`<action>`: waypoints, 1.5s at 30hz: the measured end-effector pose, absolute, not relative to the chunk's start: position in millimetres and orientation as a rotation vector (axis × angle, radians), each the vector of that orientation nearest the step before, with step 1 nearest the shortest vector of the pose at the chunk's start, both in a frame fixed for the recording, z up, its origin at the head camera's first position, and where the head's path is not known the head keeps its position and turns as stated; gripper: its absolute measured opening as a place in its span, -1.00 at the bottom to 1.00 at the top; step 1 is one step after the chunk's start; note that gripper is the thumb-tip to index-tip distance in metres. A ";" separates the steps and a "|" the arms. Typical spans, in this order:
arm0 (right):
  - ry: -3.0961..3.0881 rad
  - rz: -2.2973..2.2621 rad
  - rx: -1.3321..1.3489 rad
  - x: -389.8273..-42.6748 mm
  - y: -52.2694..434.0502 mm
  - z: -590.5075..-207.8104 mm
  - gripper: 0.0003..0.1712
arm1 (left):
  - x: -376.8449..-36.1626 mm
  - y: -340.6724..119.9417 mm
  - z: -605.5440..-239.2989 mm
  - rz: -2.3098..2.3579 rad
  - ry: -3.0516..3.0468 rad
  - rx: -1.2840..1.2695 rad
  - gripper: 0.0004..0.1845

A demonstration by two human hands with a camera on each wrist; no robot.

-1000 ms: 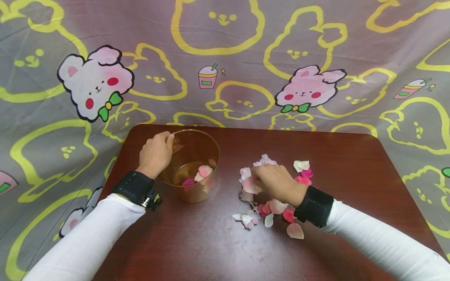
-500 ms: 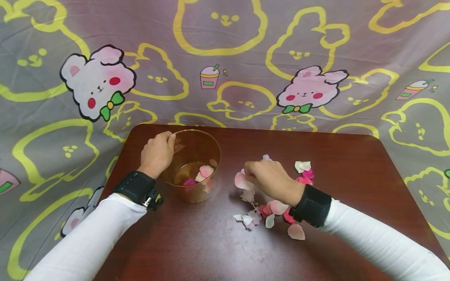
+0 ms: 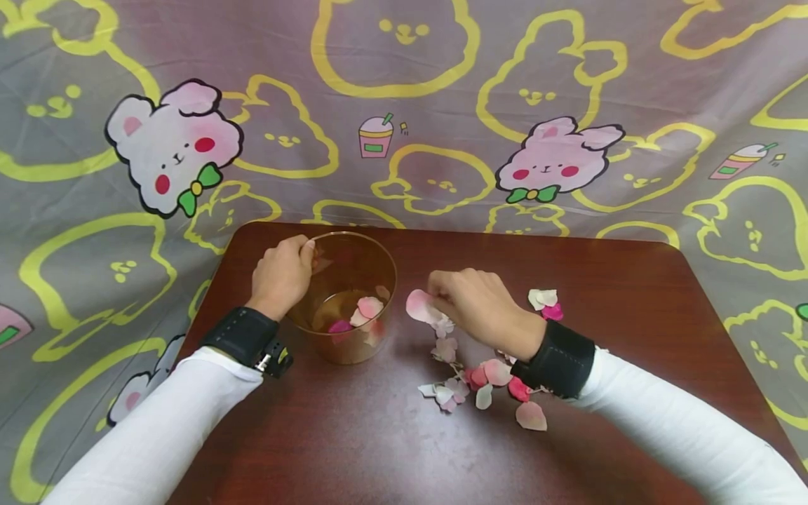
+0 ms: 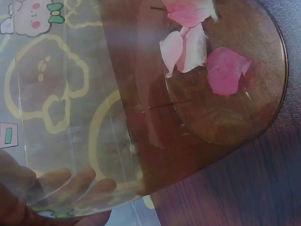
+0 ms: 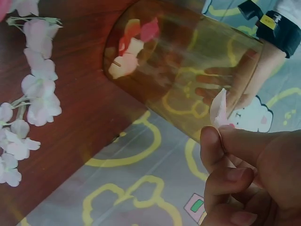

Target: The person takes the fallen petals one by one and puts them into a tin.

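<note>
A clear amber plastic cup (image 3: 346,298) stands on the dark wooden table (image 3: 391,442) at the left. My left hand (image 3: 282,275) grips its rim, fingers inside the wall (image 4: 70,186). A few pink and white petals (image 4: 197,47) lie on the cup's bottom. My right hand (image 3: 470,303) pinches a pale pink petal (image 3: 419,306) and holds it above the table just right of the cup; in the right wrist view that petal (image 5: 217,108) sticks up from my fingertips (image 5: 214,139). Loose petals (image 3: 486,382) lie under and behind this hand.
A sprig of small white blossoms (image 5: 33,99) lies on the table near the cup. More petals (image 3: 544,303) sit at the far right of the pile. A cartoon-print cloth (image 3: 404,105) hangs behind and round the table; the table's edges are near on both sides.
My right hand has lifted a pale pink petal out of the pile and carried it left toward the cup. The left hand and the cup have stayed put.
</note>
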State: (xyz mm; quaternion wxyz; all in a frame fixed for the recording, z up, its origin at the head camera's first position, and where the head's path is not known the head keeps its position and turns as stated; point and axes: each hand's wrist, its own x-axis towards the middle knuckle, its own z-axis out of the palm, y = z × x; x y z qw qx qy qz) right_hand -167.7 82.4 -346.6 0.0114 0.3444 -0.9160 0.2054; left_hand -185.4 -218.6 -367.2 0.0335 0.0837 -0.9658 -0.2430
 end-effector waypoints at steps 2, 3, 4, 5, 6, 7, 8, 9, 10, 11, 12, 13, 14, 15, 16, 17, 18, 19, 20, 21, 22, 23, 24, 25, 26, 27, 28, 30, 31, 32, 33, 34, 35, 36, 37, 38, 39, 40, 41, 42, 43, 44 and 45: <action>-2.841 0.664 1.080 -168.5 80.8 -344.2 -0.83 | -185.7 -218.3 -367.2 -0.748 -2.972 0.258 -0.62; -2.834 0.679 1.084 -168.9 79.9 -343.2 -0.82 | -186.0 -218.1 -367.3 -0.748 -2.972 0.257 -0.62; -2.829 0.689 1.085 -169.3 78.9 -342.4 -0.83 | -186.1 -217.9 -367.3 -0.747 -2.972 0.258 -0.62; -2.825 0.698 1.088 -169.7 77.7 -341.6 -0.83 | -186.3 -217.8 -367.4 -0.746 -2.972 0.258 -0.62; -2.821 0.704 1.091 -170.1 76.5 -340.9 -0.83 | -186.3 -217.8 -367.5 -0.745 -2.972 0.260 -0.62; -2.817 0.709 1.092 -170.5 75.3 -340.2 -0.83 | -186.4 -217.7 -367.5 -0.744 -2.973 0.261 -0.62; -2.814 0.712 1.091 -171.0 73.9 -339.7 -0.83 | -186.5 -217.7 -367.7 -0.743 -2.974 0.263 -0.63; -2.814 0.714 1.089 -171.6 72.3 -339.2 -0.84 | -186.5 -217.5 -367.7 -0.743 -2.975 0.263 -0.63; -2.812 0.716 1.086 -172.1 70.7 -338.3 -0.85 | -186.4 -217.4 -367.8 -0.743 -2.975 0.263 -0.63; -2.807 0.722 1.088 -172.8 69.0 -337.7 -0.86 | -186.3 -217.4 -367.9 -0.744 -2.975 0.263 -0.63; -2.803 0.731 1.090 -173.5 67.2 -337.1 -0.88 | -186.0 -217.3 -367.9 -0.744 -2.975 0.264 -0.63; -2.801 0.732 1.089 -174.2 65.4 -336.7 -0.88 | -185.9 -217.2 -367.9 -0.744 -2.976 0.264 -0.62; -2.799 0.731 1.088 -174.8 63.7 -336.3 -0.89 | -185.7 -217.0 -368.1 -0.745 -2.976 0.265 -0.62; -2.797 0.731 1.088 -175.4 62.0 -335.9 -0.90 | -185.5 -216.9 -368.2 -0.746 -2.976 0.265 -0.62; -2.795 0.734 1.089 -175.8 60.3 -335.5 -0.91 | -185.4 -216.7 -368.4 -0.746 -2.977 0.267 -0.62; -2.795 0.733 1.087 -176.4 58.8 -335.5 -0.92 | -185.3 -216.5 -368.6 -0.745 -2.978 0.269 -0.62; -2.795 0.729 1.084 -176.8 57.4 -335.4 -0.92 | -185.2 -216.3 -368.7 -0.745 -2.980 0.270 -0.62; -2.796 0.722 1.077 -177.1 56.3 -335.3 -0.92 | -185.2 -215.9 -368.9 -0.747 -2.982 0.270 -0.62; -2.796 0.721 1.071 -177.4 55.2 -335.0 -0.93 | -185.2 -215.5 -369.0 -0.748 -2.984 0.269 -0.62; -2.794 0.722 1.068 -177.8 54.1 -335.0 -0.93 | -185.2 -215.2 -368.9 -0.750 -2.985 0.269 -0.62; -2.792 0.723 1.065 -178.2 53.0 -335.0 -0.93 | -185.1 -215.0 -368.7 -0.749 -2.985 0.269 -0.62; -2.790 0.725 1.064 -178.6 52.0 -335.0 -0.94 | -185.1 -214.9 -368.5 -0.748 -2.985 0.271 -0.62; -2.787 0.726 1.066 -178.9 50.9 -334.9 -0.94 | -185.0 -214.8 -368.2 -0.749 -2.986 0.275 -0.62; -2.784 0.728 1.070 -179.3 49.7 -334.9 -0.94 | -184.8 -214.8 -368.0 -0.748 -2.987 0.278 -0.62; -2.780 0.729 1.075 -179.7 48.5 -334.9 -0.94 | -184.8 -214.9 -367.7 -0.747 -2.987 0.282 -0.62; -2.777 0.729 1.083 -180.1 47.3 -335.0 -0.94 | -184.7 -215.0 -367.5 -0.744 -2.986 0.286 -0.62; -2.775 0.728 1.089 -180.4 46.2 -335.1 -0.94 | -184.7 -215.1 -367.4 -0.743 -2.987 0.286 -0.62; -2.770 0.726 1.099 -181.0 44.2 -335.4 -0.94 | -184.9 -214.7 -367.4 -0.744 -2.988 0.285 -0.62; -2.766 0.729 1.102 -181.4 43.3 -335.6 -0.94 | -185.2 -214.6 -367.5 -0.744 -2.987 0.284 -0.62; -2.763 0.733 1.104 -181.7 42.4 -335.7 -0.94 | -185.4 -214.5 -367.7 -0.744 -2.986 0.285 -0.62; -2.761 0.736 1.107 -182.1 41.5 -335.8 -0.94 | -185.6 -214.4 -367.7 -0.743 -2.987 0.284 -0.62; -2.759 0.739 1.109 -182.6 40.6 -336.0 -0.94 | -185.9 -214.3 -367.9 -0.742 -2.987 0.284 -0.62; -2.758 0.741 1.112 -183.1 39.5 -336.0 -0.94 | -186.0 -214.0 -368.0 -0.742 -2.985 0.286 -0.62; -2.759 0.743 1.116 -183.7 38.3 -336.0 -0.94 | -186.1 -213.9 -367.9 -0.740 -2.986 0.290 -0.63; -2.761 0.740 1.119 -184.4 37.1 -336.1 -0.94 | -186.5 -214.0 -368.0 -0.739 -2.986 0.291 -0.63; -2.766 0.732 1.121 -185.1 35.9 -336.1 -0.93 | -186.7 -214.1 -368.2 -0.738 -2.987 0.292 -0.64; -2.771 0.725 1.122 -185.9 34.6 -336.1 -0.92 | -186.9 -214.1 -368.1 -0.738 -2.988 0.292 -0.64; -2.774 0.717 1.122 -186.7 33.3 -336.1 -0.91 | -187.2 -214.1 -368.2 -0.737 -2.986 0.293 -0.64; -2.778 0.709 1.122 -187.5 31.9 -336.0 -0.89 | -187.4 -213.9 -368.1 -0.739 -2.983 0.292 -0.64; -2.782 0.700 1.120 -188.2 30.6 -336.0 -0.88 | -187.7 -214.1 -368.0 -0.738 -2.983 0.291 -0.64; -2.786 0.689 1.117 -188.7 29.3 -336.0 -0.88 | -188.0 -214.1 -368.0 -0.737 -2.982 0.290 -0.64; -2.790 0.681 1.114 -189.2 28.1 -336.1 -0.88 | -188.2 -214.0 -368.0 -0.736 -2.981 0.290 -0.63; -2.794 0.673 1.114 -189.7 26.9 -336.2 -0.88 | -188.3 -214.1 -367.8 -0.735 -2.981 0.290 -0.63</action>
